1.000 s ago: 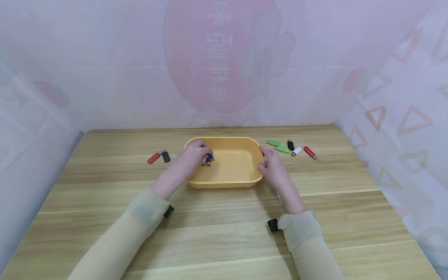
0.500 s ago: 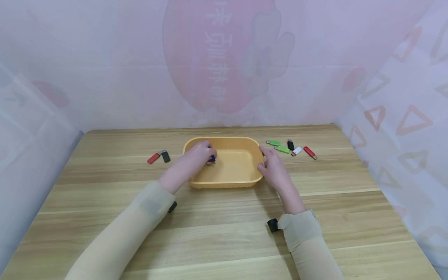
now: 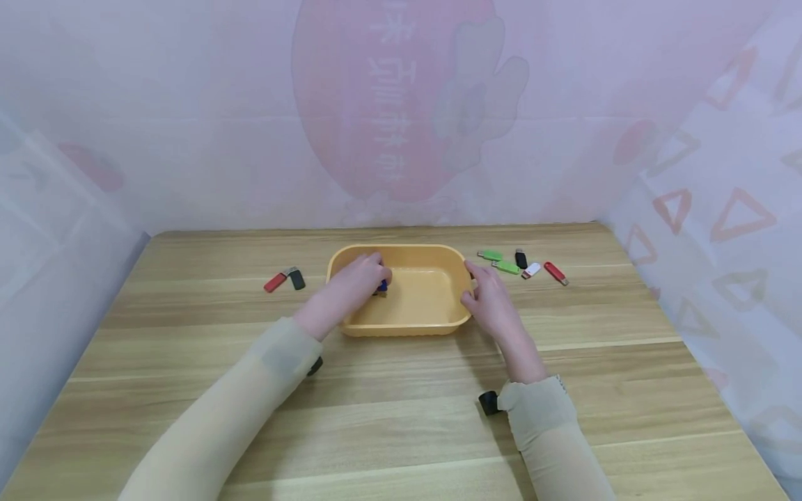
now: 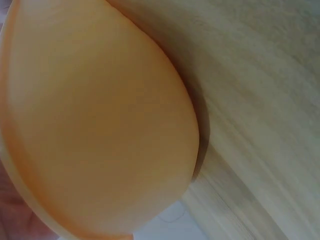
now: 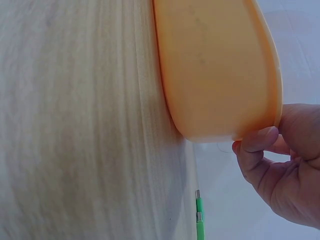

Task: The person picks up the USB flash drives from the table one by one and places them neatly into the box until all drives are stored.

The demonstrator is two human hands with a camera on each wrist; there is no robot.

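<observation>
A smooth orange plastic tub [image 3: 416,306] with rounded corners sits toward the far middle of the wood-grain table [image 3: 388,417]. The left hand [image 3: 347,292] reaches over the tub's left rim, its fingers curled around small flash drives [image 3: 380,285], of which a blue bit shows; the rest is hidden. The right hand [image 3: 491,303] steadies the tub's right end, thumb pressed on the outer wall below the rim, fingers loosely bent. Near the far right edge lie two green drives [image 3: 498,261], a black one [image 3: 521,259], a white one [image 3: 530,270] and a red one [image 3: 555,273]. Left of the tub lie a red drive [image 3: 275,282] and a dark drive [image 3: 296,280], touching. The near half of the table is bare wood.
</observation>
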